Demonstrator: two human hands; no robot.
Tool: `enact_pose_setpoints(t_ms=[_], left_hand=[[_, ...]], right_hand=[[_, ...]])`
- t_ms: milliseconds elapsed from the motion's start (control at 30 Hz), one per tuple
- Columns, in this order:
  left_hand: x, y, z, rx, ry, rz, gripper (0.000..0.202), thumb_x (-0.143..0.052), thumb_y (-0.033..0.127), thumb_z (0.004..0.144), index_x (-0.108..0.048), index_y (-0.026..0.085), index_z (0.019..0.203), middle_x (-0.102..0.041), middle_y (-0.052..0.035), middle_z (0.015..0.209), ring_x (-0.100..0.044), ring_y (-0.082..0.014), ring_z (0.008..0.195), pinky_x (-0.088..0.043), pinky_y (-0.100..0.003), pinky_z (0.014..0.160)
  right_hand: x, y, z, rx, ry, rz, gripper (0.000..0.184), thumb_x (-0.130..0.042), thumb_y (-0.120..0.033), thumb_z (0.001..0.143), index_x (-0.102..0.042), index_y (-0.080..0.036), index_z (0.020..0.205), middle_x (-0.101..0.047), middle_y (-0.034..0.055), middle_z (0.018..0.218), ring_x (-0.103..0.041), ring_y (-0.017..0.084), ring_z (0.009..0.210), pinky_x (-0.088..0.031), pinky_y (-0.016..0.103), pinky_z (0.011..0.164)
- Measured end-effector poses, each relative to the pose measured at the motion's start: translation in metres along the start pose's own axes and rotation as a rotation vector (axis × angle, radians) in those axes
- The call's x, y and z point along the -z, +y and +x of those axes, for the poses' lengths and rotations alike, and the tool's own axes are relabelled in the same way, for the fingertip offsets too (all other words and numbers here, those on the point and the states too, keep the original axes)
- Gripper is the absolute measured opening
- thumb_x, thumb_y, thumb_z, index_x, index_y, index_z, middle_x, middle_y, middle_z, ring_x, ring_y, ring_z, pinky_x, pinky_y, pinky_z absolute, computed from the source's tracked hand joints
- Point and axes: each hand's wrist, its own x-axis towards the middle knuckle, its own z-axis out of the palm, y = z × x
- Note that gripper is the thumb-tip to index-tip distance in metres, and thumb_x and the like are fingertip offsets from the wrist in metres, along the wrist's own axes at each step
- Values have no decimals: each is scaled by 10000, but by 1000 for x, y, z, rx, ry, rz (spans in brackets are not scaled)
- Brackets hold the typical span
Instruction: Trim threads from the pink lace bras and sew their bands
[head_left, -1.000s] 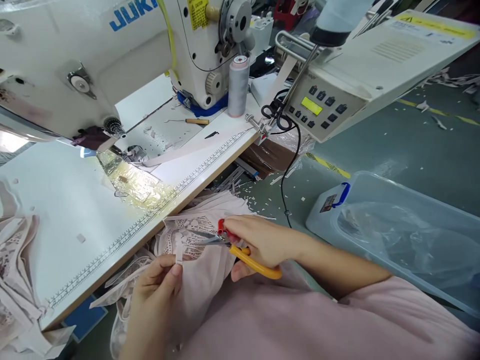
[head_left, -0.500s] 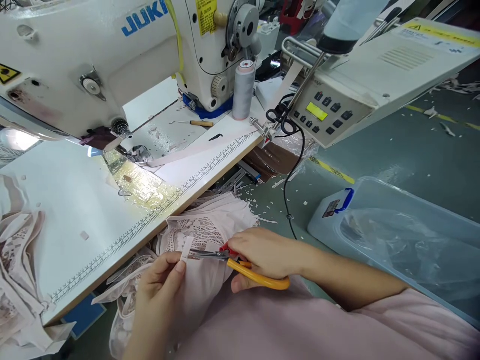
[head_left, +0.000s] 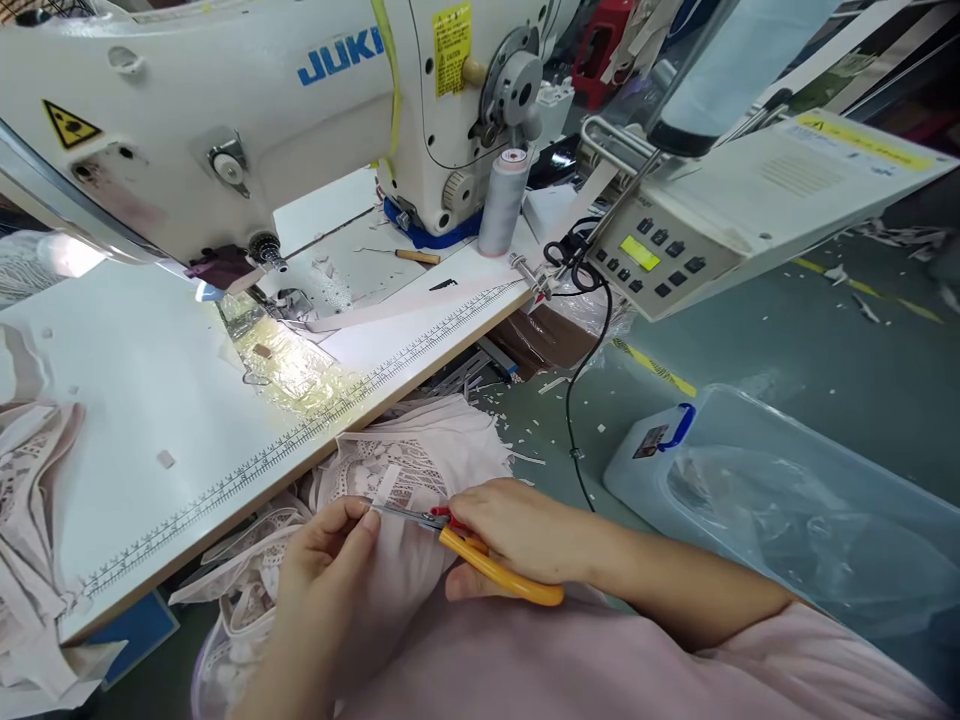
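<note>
My right hand (head_left: pixel 517 535) grips a pair of scissors (head_left: pixel 499 575) with orange and red handles. Their narrow metal blades point left and look nearly closed, with the tips at my left fingertips. Thumb and forefinger of my left hand (head_left: pixel 330 555) are pinched together; what lies between them is mostly hidden, seemingly the end of a pale strip. Just above the blades shows a short white strip (head_left: pixel 387 484). Beneath both hands a pale pink lace garment (head_left: pixel 457 440) spreads over the lap, against the table edge.
A sewing machine (head_left: pixel 330 120) stands on the white table (head_left: pixel 150 400), which has a printed ruler along its edge. A thread cone (head_left: pixel 502 205) and control box (head_left: pixel 675 240) are at its right. Pale garments (head_left: pixel 30 500) are heaped left. A clear plastic bin (head_left: pixel 652 470) sits right.
The scissor blades have come closer to my left fingertips. The white strip, previously at those fingertips, now shows above the blades. The whole view has shifted slightly.
</note>
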Motion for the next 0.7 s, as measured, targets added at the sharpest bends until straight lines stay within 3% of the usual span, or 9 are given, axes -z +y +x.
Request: enact_pose_setpoints(t_ms=[200, 367, 467, 567, 700], left_hand=[[0, -1, 0, -10, -14, -50, 271, -739, 413, 620, -584, 192, 602, -381, 60, 445, -252, -51, 398, -205, -186, 357], [9, -4, 1, -58, -43, 7, 255, -727, 400, 646, -638, 166, 693, -459, 47, 499, -340, -57, 417, -289, -176, 382], [13, -6, 3, -196, -63, 99, 194, -718, 365, 672, -677, 178, 707, -586, -13, 633, -520, -126, 580, -425, -211, 511], [15, -8, 4, -389, -92, 125, 87, -706, 295, 701, -695, 212, 675, -632, -39, 774, -573, -178, 776, -465, -250, 668], [20, -13, 3, -371, -89, 130, 81, -716, 304, 696, -711, 229, 666, -642, -45, 761, -583, -193, 748, -474, -277, 641]], right_hand=[[-8, -4, 2, -61, 47, -69, 546, -498, -694, 750, -575, -154, 775, -639, 86, 738, -584, 207, 639, -306, 262, 513], [-12, -1, 3, -60, 89, -1, 452, -585, -608, 748, -503, -171, 667, -570, 31, 647, -486, 138, 558, -289, 244, 511], [-6, 4, 1, -47, 281, 107, 507, -586, -649, 707, -384, -195, 608, -469, -17, 596, -361, 99, 510, -255, 235, 488], [1, 6, 2, 55, 514, 281, 568, -596, -699, 641, -318, -206, 607, -413, -33, 610, -329, 93, 534, -266, 227, 494], [5, -2, 9, 254, 603, 471, 495, -632, -611, 685, -364, -200, 623, -411, -33, 627, -358, 100, 578, -324, 222, 525]])
